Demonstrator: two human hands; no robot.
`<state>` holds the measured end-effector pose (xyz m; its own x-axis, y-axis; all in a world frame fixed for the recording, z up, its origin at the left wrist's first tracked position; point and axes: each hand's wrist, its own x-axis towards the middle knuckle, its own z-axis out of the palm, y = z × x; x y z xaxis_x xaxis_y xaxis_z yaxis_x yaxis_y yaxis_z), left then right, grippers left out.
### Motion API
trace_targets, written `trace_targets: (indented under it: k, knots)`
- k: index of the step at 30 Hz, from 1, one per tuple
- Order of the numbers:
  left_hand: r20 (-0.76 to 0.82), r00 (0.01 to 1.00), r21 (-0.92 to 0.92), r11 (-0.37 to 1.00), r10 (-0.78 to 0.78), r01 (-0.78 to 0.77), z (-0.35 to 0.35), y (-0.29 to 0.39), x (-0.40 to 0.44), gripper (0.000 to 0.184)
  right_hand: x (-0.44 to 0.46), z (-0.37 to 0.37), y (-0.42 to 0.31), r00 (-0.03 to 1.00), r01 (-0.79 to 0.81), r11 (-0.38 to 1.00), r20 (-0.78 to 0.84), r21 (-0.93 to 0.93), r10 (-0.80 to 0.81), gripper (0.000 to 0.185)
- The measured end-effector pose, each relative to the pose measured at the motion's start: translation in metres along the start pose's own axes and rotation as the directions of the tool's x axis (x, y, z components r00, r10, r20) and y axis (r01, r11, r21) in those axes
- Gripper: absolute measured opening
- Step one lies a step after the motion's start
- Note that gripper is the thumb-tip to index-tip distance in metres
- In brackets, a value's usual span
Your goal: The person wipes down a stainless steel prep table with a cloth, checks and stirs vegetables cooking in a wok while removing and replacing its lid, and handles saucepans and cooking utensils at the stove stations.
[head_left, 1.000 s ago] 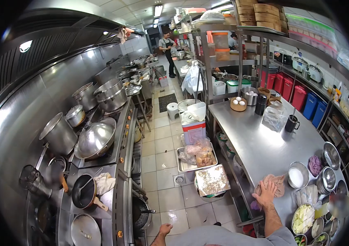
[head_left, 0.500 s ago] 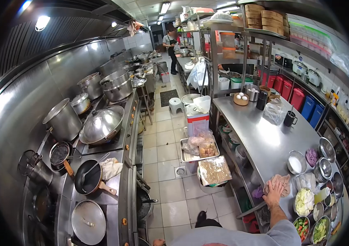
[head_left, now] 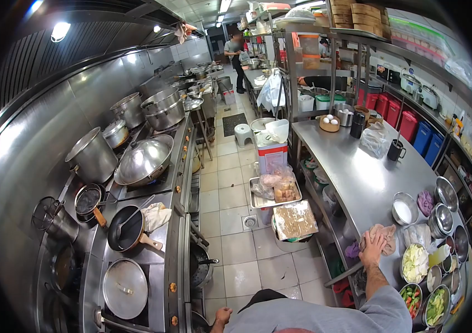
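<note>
On the near left edge of the steel worktable, my right hand lies on a crumpled pinkish cloth, fingers stretched out and spread over it. My left hand hangs low at the bottom of the view, beside my body, its fingers curled in with nothing seen in them. Right of the cloth are a steel bowl with white contents, a clear plastic bag and a bowl of cut pale leaves. Bowls of red and green pieces and green slices stand nearer.
Along the left runs a stove with a domed wok lid, a frying pan and a flat lid. A foil-topped box and a tray of bags stand beside the aisle. Another person stands far back.
The view has shifted, so most things appear slightly further right. More of my left hand shows at the bottom. My right hand stays on the cloth.
</note>
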<state>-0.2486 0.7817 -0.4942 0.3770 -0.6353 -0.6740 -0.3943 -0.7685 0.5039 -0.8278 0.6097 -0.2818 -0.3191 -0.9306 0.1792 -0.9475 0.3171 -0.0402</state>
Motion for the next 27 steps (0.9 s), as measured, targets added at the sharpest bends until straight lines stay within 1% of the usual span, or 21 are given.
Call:
trace_targets:
  k: [1, 2, 4, 5, 7, 8, 10, 14, 16, 17, 19, 23, 25, 27]
  knots:
    - [-0.027, 0.997, -0.010, 0.997, 0.074, -0.075, 0.001, -0.004, 0.005, 0.036, 0.000, 0.000, 0.000, 1.000, 0.000, 1.000, 0.008, 0.000, 0.000, 0.092]
    - [-0.027, 0.997, -0.007, 0.998, 0.068, -0.069, 0.003, -0.011, 0.013, 0.036, 0.001, 0.002, 0.000, 1.000, 0.002, 1.000, -0.008, -0.003, -0.002, 0.092]
    - [-0.050, 0.982, 0.067, 0.982, 0.180, -0.177, 0.004, -0.014, 0.017, 0.035, -0.002, 0.004, 0.000, 1.000, 0.003, 1.000, -0.023, -0.008, -0.003, 0.092]
    - [-0.049, 0.982, 0.064, 0.982, 0.183, -0.180, 0.006, -0.014, 0.018, 0.035, -0.001, 0.003, 0.000, 1.000, 0.000, 1.000, -0.021, -0.012, 0.000, 0.092]
    - [0.022, 1.000, 0.035, 0.999, 0.013, -0.014, 0.008, -0.012, 0.009, 0.037, 0.002, 0.002, 0.000, 1.000, -0.002, 1.000, -0.018, -0.022, 0.001, 0.092]
    - [0.028, 1.000, 0.035, 0.999, 0.003, -0.004, 0.011, -0.014, 0.006, 0.037, 0.002, 0.003, 0.000, 1.000, -0.003, 1.000, -0.026, -0.027, 0.002, 0.092]
    - [0.046, 0.993, 0.083, 0.990, 0.107, -0.111, 0.013, -0.024, 0.010, 0.039, -0.001, 0.004, 0.000, 1.000, -0.004, 1.000, -0.027, -0.029, 0.003, 0.091]
    - [0.031, 0.992, 0.128, 0.984, 0.121, -0.124, 0.013, -0.035, 0.015, 0.041, 0.000, 0.004, -0.002, 0.999, -0.003, 1.000, -0.045, -0.018, 0.003, 0.091]
    - [0.068, 0.997, 0.151, 0.987, 0.041, -0.051, 0.011, -0.037, 0.013, 0.042, 0.000, 0.001, 0.000, 0.999, -0.008, 1.000, -0.049, -0.016, 0.008, 0.091]
    - [0.069, 0.996, 0.152, 0.987, 0.047, -0.057, 0.011, -0.035, 0.015, 0.042, -0.001, 0.000, -0.001, 0.999, -0.011, 1.000, -0.037, -0.008, 0.011, 0.091]
    - [0.058, 0.998, 0.228, 0.973, 0.005, -0.018, 0.012, -0.034, 0.017, 0.044, -0.001, 0.000, -0.001, 1.000, -0.014, 1.000, -0.024, 0.003, 0.014, 0.091]
    - [0.069, 0.996, 0.185, 0.981, 0.053, -0.065, 0.018, -0.018, 0.023, 0.044, 0.000, 0.001, -0.001, 1.000, -0.011, 1.000, -0.023, 0.003, 0.011, 0.091]
    - [0.030, 0.986, 0.099, 0.981, 0.166, -0.168, 0.024, -0.013, 0.031, 0.044, -0.002, 0.001, -0.001, 1.000, -0.012, 1.000, -0.019, 0.006, 0.012, 0.092]
    - [0.026, 0.985, 0.121, 0.977, 0.172, -0.174, 0.027, -0.011, 0.032, 0.044, 0.000, 0.001, -0.002, 1.000, -0.019, 1.000, -0.017, -0.008, 0.019, 0.092]
